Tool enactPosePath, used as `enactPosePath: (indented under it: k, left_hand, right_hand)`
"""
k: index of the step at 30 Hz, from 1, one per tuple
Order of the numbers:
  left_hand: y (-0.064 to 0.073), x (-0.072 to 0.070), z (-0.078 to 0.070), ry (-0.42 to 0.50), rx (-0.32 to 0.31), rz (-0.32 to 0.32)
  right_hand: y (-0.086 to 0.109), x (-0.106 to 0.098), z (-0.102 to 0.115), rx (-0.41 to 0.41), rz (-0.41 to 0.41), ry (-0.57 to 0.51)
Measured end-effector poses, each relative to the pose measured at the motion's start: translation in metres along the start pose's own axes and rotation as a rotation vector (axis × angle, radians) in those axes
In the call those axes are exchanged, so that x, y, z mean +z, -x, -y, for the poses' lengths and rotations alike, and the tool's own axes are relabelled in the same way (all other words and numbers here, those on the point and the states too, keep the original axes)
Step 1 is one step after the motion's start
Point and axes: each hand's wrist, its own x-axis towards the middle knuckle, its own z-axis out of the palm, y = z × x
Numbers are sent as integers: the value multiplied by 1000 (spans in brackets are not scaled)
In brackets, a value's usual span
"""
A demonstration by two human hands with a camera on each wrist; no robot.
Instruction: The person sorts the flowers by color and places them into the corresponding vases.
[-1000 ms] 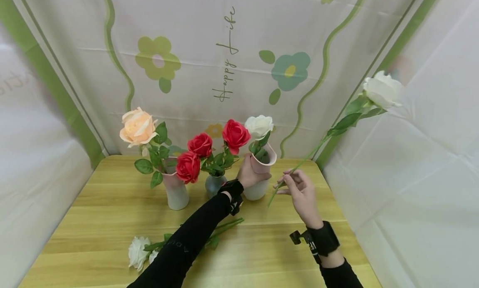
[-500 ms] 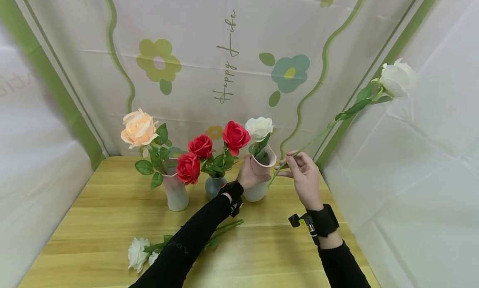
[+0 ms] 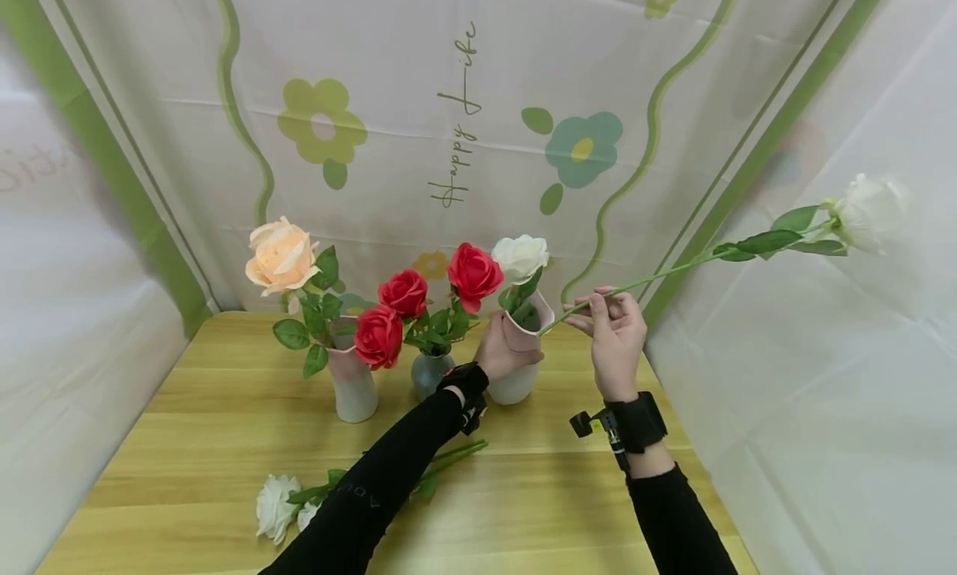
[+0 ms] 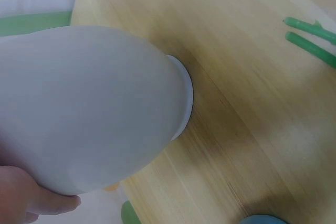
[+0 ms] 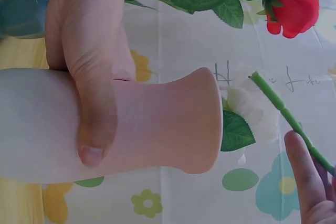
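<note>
My left hand (image 3: 503, 351) grips the neck of a pink-and-white vase (image 3: 514, 384) at the right of the row; the thumb wraps its front in the right wrist view. One white rose (image 3: 520, 258) stands in that vase. Between thumb and fingers, my right hand (image 3: 617, 342) pinches the green stem of another white rose (image 3: 867, 213), which slants up to the right. Its cut stem end (image 5: 268, 90) is near the vase's rim (image 5: 210, 121), apart from it in the right wrist view. The vase's base (image 4: 184, 98) is on the table in the left wrist view.
A grey-blue vase (image 3: 429, 374) with red roses (image 3: 402, 292) stands left of the gripped vase. Further left is a pink-and-white vase (image 3: 354, 388) with a peach rose (image 3: 281, 256). White roses (image 3: 277, 507) lie on the wooden table (image 3: 187, 442), partly under the left forearm.
My right hand has risen and tipped the white rose, so its bloom swings right and lower while its stem end comes up to the vase rim. The left hand keeps its hold.
</note>
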Motion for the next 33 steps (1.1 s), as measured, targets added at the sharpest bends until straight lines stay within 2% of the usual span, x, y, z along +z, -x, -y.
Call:
enactPosePath:
  k: [14,20,27,33]
  left_hand:
    - [-2,-1,2,20,38,-13]
    - [-1,1,3,25,52,-8]
    - [0,0,-1,30,28,-15]
    - [-1,0,3,37,32,5]
  right_hand:
    - [-7,7,-9,-27,57,121]
    - [-5,13,-9,-15,119,200]
    - [-6,13,-23,-20,184,455]
    - [-11,15,-26,-100,264,678]
